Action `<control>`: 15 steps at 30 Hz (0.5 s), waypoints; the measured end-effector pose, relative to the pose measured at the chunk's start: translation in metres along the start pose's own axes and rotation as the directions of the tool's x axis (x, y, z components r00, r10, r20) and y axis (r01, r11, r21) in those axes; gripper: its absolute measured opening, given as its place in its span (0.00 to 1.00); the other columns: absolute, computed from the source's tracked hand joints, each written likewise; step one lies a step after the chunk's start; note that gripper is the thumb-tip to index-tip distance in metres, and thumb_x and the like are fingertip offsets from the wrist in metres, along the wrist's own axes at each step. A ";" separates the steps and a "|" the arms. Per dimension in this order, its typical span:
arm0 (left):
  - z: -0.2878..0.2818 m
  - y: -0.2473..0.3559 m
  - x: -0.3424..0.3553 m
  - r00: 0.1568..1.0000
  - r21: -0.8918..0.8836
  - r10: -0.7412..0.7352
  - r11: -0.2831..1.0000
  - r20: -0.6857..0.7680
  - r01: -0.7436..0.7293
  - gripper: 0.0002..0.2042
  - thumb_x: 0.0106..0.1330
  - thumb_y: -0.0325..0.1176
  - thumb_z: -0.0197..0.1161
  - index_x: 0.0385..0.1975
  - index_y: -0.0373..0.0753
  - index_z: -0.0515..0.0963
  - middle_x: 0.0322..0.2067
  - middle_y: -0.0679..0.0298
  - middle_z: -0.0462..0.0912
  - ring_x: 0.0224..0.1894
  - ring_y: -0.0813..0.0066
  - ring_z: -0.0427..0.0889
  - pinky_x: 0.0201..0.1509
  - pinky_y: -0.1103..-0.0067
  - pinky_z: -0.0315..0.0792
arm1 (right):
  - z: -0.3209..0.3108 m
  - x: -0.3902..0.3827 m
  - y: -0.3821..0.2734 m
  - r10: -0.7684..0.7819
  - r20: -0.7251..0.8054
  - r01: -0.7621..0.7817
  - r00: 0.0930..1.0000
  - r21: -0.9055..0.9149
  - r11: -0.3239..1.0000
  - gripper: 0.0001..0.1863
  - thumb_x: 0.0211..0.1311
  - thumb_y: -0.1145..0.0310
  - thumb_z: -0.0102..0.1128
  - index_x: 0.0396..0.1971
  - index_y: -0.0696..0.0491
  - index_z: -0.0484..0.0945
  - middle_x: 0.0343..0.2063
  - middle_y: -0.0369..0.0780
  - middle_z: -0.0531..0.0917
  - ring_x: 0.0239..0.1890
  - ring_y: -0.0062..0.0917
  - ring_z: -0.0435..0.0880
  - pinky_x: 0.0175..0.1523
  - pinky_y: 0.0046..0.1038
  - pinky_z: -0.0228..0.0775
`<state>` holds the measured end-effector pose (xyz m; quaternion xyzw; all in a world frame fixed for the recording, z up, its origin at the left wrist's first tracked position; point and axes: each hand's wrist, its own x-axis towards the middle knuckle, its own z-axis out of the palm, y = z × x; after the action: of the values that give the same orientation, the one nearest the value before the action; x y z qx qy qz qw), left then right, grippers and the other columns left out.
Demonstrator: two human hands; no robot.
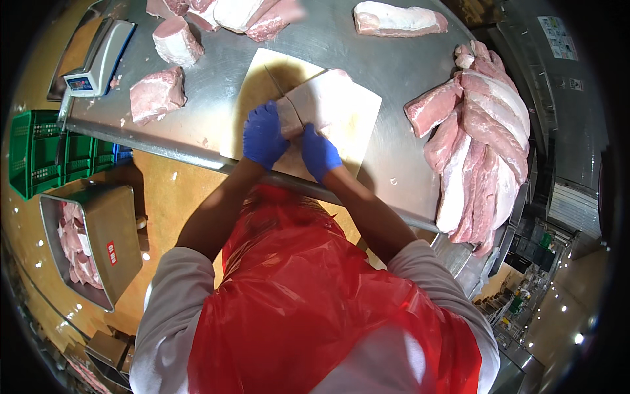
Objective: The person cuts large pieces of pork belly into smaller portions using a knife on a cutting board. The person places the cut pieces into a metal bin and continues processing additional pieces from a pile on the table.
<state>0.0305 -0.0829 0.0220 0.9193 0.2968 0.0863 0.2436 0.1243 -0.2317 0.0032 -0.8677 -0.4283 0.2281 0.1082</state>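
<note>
A pale pork loin lies across a white cutting board on the steel table. My left hand, in a blue glove, grips the left end of the loin with its fingers curled over the meat. My right hand, also blue-gloved, is closed at the near side of the loin round what looks like a knife's handle, which the hand hides. From it the knife's thin blade runs away to the far left, crossing the loin near its left end.
Long pork loins are piled at the right, and a single loin lies at the far side. Cut chunks and a scale are at the left. Below stand green crates and a metal bin of meat.
</note>
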 end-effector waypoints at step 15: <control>-0.188 -0.186 -0.157 0.707 -0.682 -0.707 -0.530 0.027 -0.504 0.31 0.64 0.45 0.66 0.64 0.41 0.65 0.58 0.55 0.72 0.59 0.56 0.75 0.61 0.57 0.78 | -0.002 -0.196 0.107 0.104 -0.110 -0.109 0.988 -0.041 0.993 0.23 0.70 0.70 0.51 0.64 0.53 0.69 0.47 0.57 0.80 0.44 0.52 0.82 0.46 0.45 0.76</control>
<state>-0.2467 0.0308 0.0897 0.0220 0.2501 0.5707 0.7819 0.0959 -0.4516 0.0237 -0.9026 -0.3801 0.1762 0.0984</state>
